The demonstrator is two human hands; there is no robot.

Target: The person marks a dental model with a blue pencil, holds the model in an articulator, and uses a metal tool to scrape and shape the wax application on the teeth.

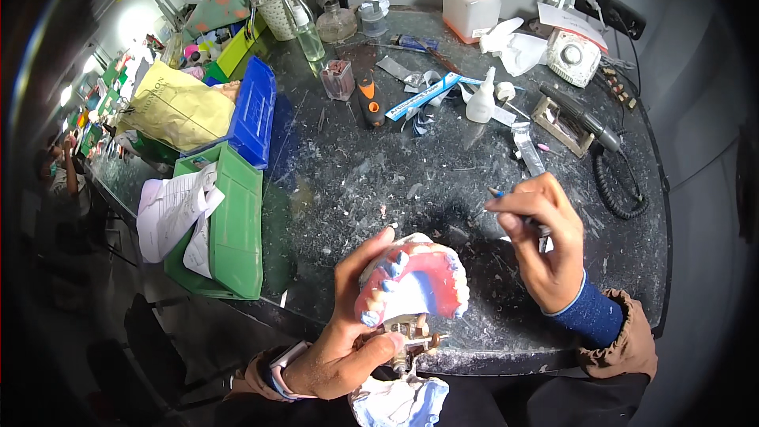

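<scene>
From over the shoulder, the left hand (340,348) is clenched around a metal dental articulator (407,340), holding it up just above the near edge of the dark worktable (379,182). On it sits a pink wax denture (415,281) with pale teeth, tilted toward the person. The right hand (545,241) grips a thin blue-tipped instrument (506,198) pen-fashion, its tip pointing left, a short way above and right of the denture.

At the left edge a green tray (233,229) holds folded white papers (174,209); behind it a blue tray (253,115) carries a yellow paper bag (178,107). At the back stand a white basket of tools (281,8) and a white plastic bottle (470,8).

The table's middle, between the trays and a black handpiece with coiled cord (601,142) at right, lies open, dusted with white scrapings. The rounded rim runs close under both wrists.
</scene>
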